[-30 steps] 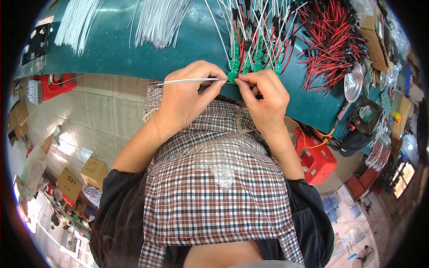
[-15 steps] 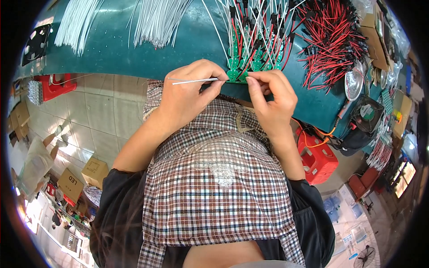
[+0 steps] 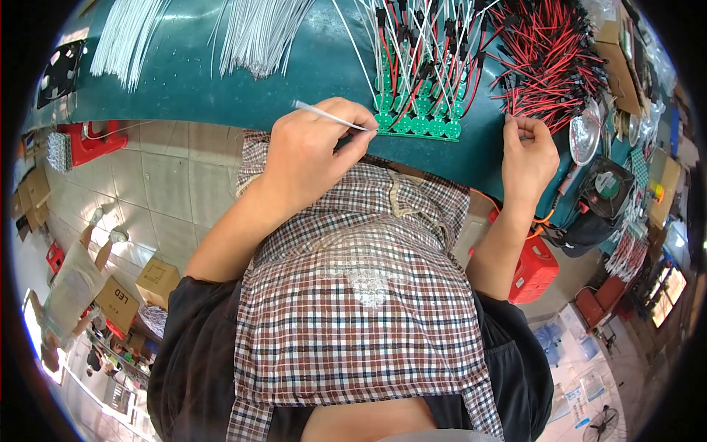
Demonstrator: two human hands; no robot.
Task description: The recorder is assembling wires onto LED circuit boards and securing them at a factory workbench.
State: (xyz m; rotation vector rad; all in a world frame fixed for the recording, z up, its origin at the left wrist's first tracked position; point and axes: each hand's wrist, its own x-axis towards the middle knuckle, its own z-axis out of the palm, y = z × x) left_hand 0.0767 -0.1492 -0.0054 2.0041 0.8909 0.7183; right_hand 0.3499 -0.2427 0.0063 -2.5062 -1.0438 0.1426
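Note:
My left hand (image 3: 317, 144) is closed in a pinch on a few thin white wires (image 3: 324, 114), which stick out to its left. Its fingertips are at the left end of a panel of green circuit boards (image 3: 420, 127) lying along the table's near edge. White wires and red-and-black leads stand up from the boards. To the right, my right hand (image 3: 530, 155) has thumb and fingers pinched at the near edge of a heap of red-and-black wire leads (image 3: 552, 70). A red-and-black lead appears to be between the fingertips, though its end is hidden.
Two bundles of white wires (image 3: 132, 37) (image 3: 265, 37) lie on the green table (image 3: 191, 96). Right of the leads are a soldering iron (image 3: 567, 180) with an orange cord, a silvery dish (image 3: 584, 140) and a black fan (image 3: 607, 184). A red stool (image 3: 534, 269) stands below the table.
My right hand has left the boards and moved right to the heap of leads. My left hand stays by the boards, its white wires now tilted upward at their free end.

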